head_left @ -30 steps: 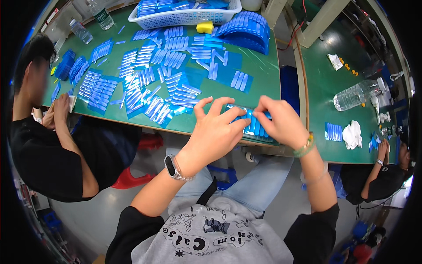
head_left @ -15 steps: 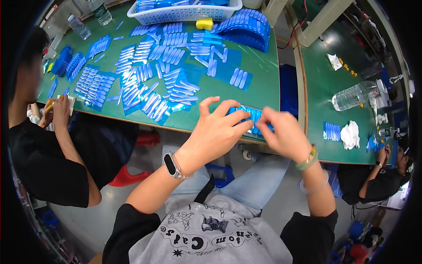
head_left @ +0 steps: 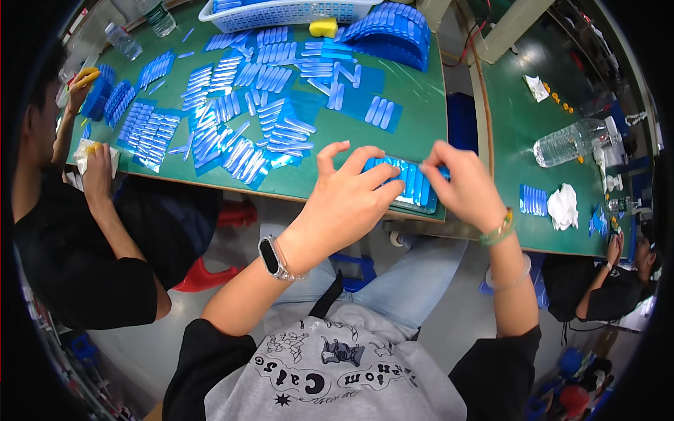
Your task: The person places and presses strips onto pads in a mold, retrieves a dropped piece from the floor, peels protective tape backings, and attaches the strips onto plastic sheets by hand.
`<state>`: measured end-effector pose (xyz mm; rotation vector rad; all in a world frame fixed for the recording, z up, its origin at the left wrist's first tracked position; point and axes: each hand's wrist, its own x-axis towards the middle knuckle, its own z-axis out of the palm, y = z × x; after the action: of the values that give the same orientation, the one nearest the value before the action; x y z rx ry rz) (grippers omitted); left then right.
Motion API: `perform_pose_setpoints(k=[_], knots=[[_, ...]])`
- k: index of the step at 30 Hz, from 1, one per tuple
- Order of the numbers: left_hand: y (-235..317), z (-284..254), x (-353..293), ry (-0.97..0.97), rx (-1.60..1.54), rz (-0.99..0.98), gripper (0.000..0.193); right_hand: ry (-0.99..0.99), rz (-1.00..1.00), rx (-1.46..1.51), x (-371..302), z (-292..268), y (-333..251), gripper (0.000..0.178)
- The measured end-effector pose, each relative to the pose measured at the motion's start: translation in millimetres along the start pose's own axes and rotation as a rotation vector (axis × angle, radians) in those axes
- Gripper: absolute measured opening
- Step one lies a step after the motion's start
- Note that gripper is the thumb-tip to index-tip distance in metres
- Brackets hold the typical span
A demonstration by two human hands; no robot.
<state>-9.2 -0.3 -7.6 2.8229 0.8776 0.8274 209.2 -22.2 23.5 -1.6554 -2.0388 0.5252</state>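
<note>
Blue panel [head_left: 417,188]: left hand [head_left: 344,201] splayed atop (right hand [head_left: 467,186] pinched).

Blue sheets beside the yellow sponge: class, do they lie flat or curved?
Curved: the blue sheets arch in a hump beside the yellow sponge, bowed edges showing.

Most prominent lettering: your grey shirt [head_left: 337,414]. Bold black letters [head_left: 314,383] curve across its front in two groups, upside down from your viewpoint, wavy outlines around them. Thin script line [head_left: 331,401] sits nearer you, too small to read surely, black starburst mark [head_left: 282,400] beside it. Farther toward your lap, printed dark figure [head_left: 342,353]. Upper left on bench, bottle [head_left: 160,19] bears green label; its print too small for you to read.
</note>
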Motion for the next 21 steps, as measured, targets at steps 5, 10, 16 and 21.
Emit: perform_pose_setpoints(k=[5, 10, 16, 21], knots=[[0.2, 1.6, -3.6, 0.021, -0.018, 0.001, 0.025, -0.015, 0.003, -0.038, -7.8, 2.4, -5.6, 0.010], [1.4, 2.9, -2.2, 0.027, 0.047, 0.032, 0.027, -0.079, -0.075, -0.099, -25.8, 3.2, -17.5, 0.009], [0.4, 2.9, -1.7, 0.021, 0.023, 0.020, 0.025, -0.045, -0.045, -0.097, -9.0, 0.6, -11.4, 0.007], [0.6, 2.6, -3.0, 0.017, 0.011, 0.015, 0.026, -0.028, -0.034, -0.111, -22.2, 3.4, -17.5, 0.010]])
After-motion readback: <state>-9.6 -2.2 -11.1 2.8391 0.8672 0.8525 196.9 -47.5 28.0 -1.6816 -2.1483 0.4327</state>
